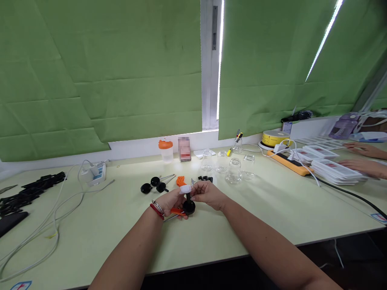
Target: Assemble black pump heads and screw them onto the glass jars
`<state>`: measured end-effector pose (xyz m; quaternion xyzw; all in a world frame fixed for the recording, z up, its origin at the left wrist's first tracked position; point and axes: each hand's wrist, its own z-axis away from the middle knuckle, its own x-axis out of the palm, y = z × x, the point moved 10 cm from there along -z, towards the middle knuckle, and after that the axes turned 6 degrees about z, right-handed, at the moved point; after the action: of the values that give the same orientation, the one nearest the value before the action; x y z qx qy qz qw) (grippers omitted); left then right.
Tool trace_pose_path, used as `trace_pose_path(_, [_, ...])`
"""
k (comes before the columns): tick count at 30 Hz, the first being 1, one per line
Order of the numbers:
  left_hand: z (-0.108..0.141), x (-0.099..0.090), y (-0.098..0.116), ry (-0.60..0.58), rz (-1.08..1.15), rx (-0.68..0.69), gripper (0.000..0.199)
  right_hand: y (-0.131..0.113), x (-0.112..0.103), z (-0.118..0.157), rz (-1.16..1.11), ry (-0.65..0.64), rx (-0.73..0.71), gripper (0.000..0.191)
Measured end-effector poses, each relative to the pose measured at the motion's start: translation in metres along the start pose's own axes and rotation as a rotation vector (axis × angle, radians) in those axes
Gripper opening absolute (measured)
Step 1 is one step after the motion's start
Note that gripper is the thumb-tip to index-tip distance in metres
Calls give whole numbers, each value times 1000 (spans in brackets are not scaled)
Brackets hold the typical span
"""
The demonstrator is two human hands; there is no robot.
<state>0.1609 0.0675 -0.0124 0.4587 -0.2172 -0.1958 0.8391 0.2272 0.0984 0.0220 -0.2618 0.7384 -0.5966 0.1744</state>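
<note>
Your left fingers (pixel 180 193) grip, right fingers (pixel 200 196) pinch, a seemingly part-built piece (pixel 189 208); glasses (pixel 234 174) at one o'clock stand separate.

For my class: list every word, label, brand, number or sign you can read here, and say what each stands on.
None can be read.
Upright box with a red band: blurred into blocks.
Stacked white cards: reddish print, too small.
Blue-edged sticker at lower left, another at far right: marks unreadable.
Yellow round case: any print too small.
Black part at the left hand: no writing visible.
</note>
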Motion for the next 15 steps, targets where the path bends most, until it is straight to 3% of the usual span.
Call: trace_pose_path(15, [-2, 1, -1, -31, -1, 9, 53, 2, 4, 0, -68, -10, 23, 24])
